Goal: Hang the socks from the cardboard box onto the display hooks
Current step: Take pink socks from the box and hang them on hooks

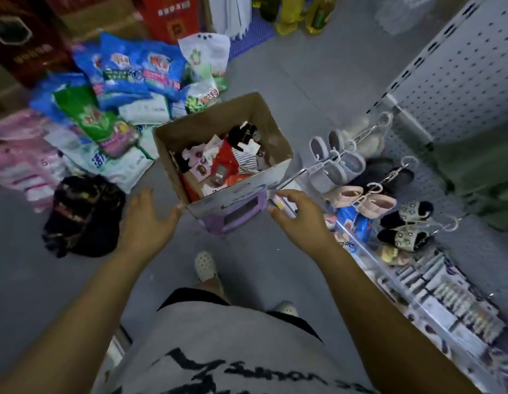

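Atop purple stool (238, 215), cardboard box (244, 194) opens upward, socks (246, 161) inside; left hand (150, 220), right hand (296, 214): grips spread.

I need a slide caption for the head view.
Open left hand and open right hand flank the box of socks on a purple stool, beside hooks with slippers.

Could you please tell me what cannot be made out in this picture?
Head view: print on the socks is blurred and too small to read.
Head view: the front wall of the cardboard box and the top packets hide how many lie beneath.
Head view: blur leaves unclear whether the left hand or right hand touches the box.
Head view: the box covers most of the purple stool.
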